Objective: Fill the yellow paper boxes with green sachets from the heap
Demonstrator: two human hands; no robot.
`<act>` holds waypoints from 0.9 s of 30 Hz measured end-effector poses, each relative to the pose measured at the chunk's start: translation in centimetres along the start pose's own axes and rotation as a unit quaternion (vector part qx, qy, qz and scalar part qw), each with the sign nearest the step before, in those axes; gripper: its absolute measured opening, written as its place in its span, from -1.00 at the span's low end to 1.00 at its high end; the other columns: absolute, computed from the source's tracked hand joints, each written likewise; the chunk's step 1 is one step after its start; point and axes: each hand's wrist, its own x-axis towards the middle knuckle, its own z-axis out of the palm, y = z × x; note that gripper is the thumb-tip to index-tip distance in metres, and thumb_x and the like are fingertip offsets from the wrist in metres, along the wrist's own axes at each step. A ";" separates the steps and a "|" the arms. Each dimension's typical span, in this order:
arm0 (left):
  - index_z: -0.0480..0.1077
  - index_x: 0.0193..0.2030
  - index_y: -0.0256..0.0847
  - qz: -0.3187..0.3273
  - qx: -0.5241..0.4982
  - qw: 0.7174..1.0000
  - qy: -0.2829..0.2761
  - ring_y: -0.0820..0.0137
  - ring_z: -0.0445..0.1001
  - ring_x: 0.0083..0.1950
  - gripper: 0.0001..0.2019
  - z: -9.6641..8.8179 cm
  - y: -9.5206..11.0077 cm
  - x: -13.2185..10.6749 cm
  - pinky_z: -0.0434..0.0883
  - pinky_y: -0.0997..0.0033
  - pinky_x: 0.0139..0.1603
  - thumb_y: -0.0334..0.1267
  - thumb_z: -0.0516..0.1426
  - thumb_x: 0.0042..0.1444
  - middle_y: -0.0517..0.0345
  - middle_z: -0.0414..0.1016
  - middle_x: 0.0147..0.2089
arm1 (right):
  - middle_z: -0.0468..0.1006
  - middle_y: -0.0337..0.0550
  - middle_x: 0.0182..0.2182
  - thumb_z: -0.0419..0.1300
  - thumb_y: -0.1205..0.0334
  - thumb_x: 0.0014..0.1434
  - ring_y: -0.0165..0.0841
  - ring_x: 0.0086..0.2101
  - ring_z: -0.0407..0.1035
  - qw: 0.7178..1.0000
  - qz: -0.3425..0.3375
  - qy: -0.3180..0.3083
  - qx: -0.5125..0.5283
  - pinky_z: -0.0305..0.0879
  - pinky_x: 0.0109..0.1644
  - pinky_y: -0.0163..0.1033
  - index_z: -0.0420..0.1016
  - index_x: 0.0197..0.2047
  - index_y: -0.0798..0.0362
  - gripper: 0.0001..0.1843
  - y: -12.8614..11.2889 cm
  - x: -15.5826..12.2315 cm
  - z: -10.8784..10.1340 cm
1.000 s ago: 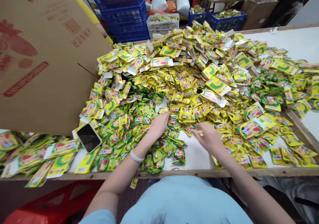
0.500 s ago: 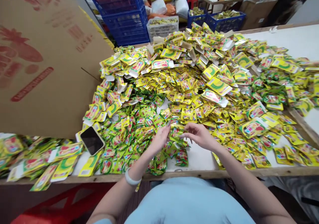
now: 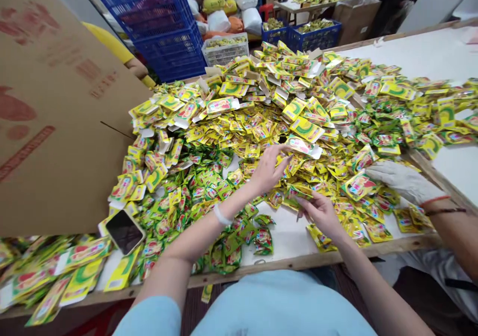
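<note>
My left hand point(image 3: 269, 169) reaches over the heap of small yellow sachets point(image 3: 257, 127), thumb and fingers apart and nothing visible in them. Its fingertips are close to a printed yellow and white box point(image 3: 304, 147). Lower and to the right, my right hand point(image 3: 319, 214) pinches small sachets point(image 3: 298, 192) between thumb and fingers; how many is unclear. Left of my hands lies a heap of green sachets point(image 3: 209, 176), some near the table's front edge. Printed yellow boxes point(image 3: 306, 128), several with flaps raised, are piled behind the sachets.
A large cardboard carton point(image 3: 67, 167) stands at the left, with a phone point(image 3: 125, 231) beside it. Another person's gloved hand point(image 3: 403, 179) touches a box at the right. A yellow-sleeved arm point(image 3: 108, 42) shows behind the carton. Blue crates point(image 3: 168, 52) stand beyond the table.
My hands have parted: the left has moved up and right to the yellow sachets, the right slightly rightward. A gloved hand and a yellow sleeve have come into view. The camera has shifted.
</note>
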 end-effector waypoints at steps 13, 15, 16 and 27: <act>0.37 -0.06 -0.35 0.142 0.230 0.932 -0.241 0.05 0.40 0.05 -0.66 1.2 -2.0 11.0 0.22 0.06 0.14 -0.23 0.26 0.07 -0.22 0.44 0.00 | 0.52 -0.22 -0.54 0.28 -0.05 0.15 -0.43 -0.64 0.31 0.994 -0.041 0.067 -0.082 0.33 -0.61 -0.32 0.55 -0.29 0.04 -0.69 -0.9 -2.7 -3.0; 0.30 0.00 -0.32 0.093 0.079 0.969 -0.213 0.15 0.44 -0.03 -0.65 -0.3 -2.0 7.3 0.32 0.16 0.03 -0.21 0.20 0.13 -0.18 0.45 -0.02 | 0.48 -0.28 -0.59 0.34 -0.04 0.11 -0.45 -0.69 0.27 0.992 -0.065 0.101 -0.036 0.30 -0.68 -0.33 0.54 -0.29 0.03 -0.70 -2.4 -2.6 -3.1; 0.27 0.03 -0.30 0.059 -0.009 0.977 -0.204 0.19 0.45 -0.06 -0.63 -0.9 -1.8 5.2 0.35 0.20 -0.01 -0.18 0.19 0.15 -0.14 0.46 -0.03 | 0.48 -0.29 -0.58 0.36 -0.02 0.09 -0.46 -0.69 0.26 0.990 -0.082 0.116 -0.018 0.29 -0.69 -0.33 0.54 -0.27 0.02 -0.71 -3.1 -2.4 -3.1; 0.12 0.10 -0.18 -0.189 -0.398 0.885 -0.152 0.41 0.45 -0.33 -0.36 -2.1 1.2 -10.2 0.42 0.39 -0.28 -0.15 0.38 -0.01 0.20 0.41 -0.27 | 0.50 -0.09 -0.26 0.24 0.25 0.26 -0.29 -0.24 0.44 0.943 -0.242 -0.068 -0.216 0.42 -0.27 -0.25 0.56 -0.21 0.00 -0.93 -7.1 0.7 2.2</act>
